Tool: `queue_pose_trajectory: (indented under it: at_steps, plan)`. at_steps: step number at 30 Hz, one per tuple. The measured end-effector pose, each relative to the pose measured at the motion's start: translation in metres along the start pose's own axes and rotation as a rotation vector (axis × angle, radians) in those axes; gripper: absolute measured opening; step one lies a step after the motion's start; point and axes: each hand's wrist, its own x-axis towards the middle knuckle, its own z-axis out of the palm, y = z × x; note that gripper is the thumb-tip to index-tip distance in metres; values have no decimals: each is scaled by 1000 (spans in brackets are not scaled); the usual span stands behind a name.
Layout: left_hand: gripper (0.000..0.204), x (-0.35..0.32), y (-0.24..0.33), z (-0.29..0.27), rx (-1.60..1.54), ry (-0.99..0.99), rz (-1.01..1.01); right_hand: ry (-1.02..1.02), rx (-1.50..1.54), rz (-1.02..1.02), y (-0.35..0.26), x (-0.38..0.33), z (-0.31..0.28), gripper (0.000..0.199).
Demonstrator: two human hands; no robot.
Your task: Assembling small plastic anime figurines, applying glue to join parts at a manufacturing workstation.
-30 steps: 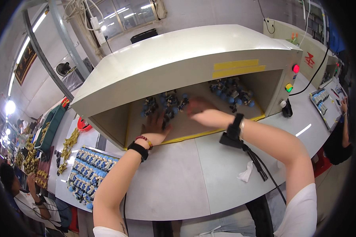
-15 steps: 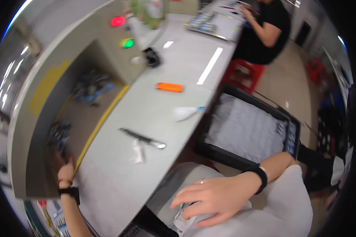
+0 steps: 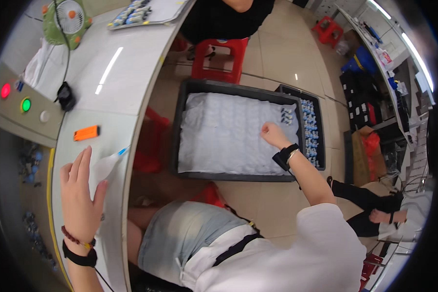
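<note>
Close to the centre of our view we see a black tray (image 3: 233, 177) lined with a rumpled white sheet (image 3: 224, 136), and at its two-to-three o'clock a small group of dark, white and blue figures (image 3: 286, 116) stands in short rows, too blurred for us to make out finer detail. At the tray's three o'clock, partly hidden by its edge, we see a second black tray (image 3: 304, 94) holding packed blue-and-white figures (image 3: 309, 131), while shadowed, jumbled figures (image 3: 31, 168) lie toward our nine and eight o'clock.
</note>
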Motion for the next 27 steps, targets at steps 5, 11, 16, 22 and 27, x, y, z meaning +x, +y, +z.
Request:
queue_pose_trajectory:
  at_steps: [5,11,16,22,27]
  plan:
    - [38,16,-12,18,-179,-207,-163,198,-632,71,109,29,-36,40]
    - [34,13,-23,31,-207,-120,-264,143,-777,-62,152,66,-27,37]
    - [31,-2,-39,31,-670,85,-542,37,-731,-89,160,91,-7,40]
    - [34,10,-49,41,-747,93,-517,-220,-889,102,155,87,-24,68]
    - [42,5,-53,36,-677,64,-520,-287,-969,76,137,90,-37,64]
